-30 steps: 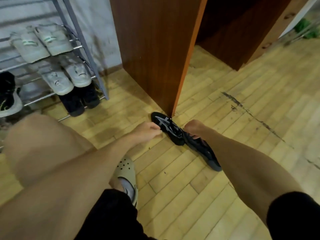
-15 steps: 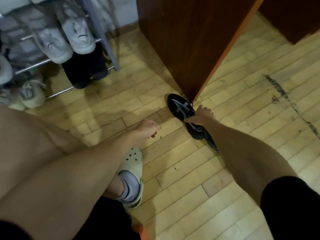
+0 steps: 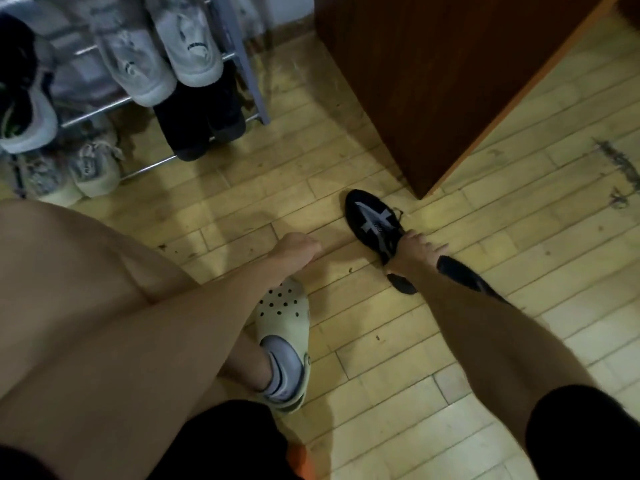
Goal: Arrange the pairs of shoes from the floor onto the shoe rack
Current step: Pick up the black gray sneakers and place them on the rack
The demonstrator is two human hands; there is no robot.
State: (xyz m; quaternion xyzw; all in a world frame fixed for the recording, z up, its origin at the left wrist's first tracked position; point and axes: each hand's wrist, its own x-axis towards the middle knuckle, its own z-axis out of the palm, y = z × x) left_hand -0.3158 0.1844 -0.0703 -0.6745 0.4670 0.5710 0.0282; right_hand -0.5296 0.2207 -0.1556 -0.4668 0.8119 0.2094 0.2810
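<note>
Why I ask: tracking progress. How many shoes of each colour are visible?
Black floor shoes: 2
Black rack shoes: 2
White rack shoes: 2
Beige bottom shoes: 2
Black-and-white shoe, rack left: 1, maybe more
Cream clog, worn: 1
Total: 10 at least

Two bare forearms are seen reaching forward from the near edge, ending in the left hand and the right hand; no watch, ring or glove is seen on either. A short black sleeve is worn on the right upper arm, cut off above the elbow. Black fabric is seen at the near centre, though whether it belongs to shorts or a shirt cannot be told. A bare thigh and knee fill the near left. On the one visible foot a pale cream clog is worn, its toe cap perforated with round holes, over a white ankle sock marked with a dark line.
</note>
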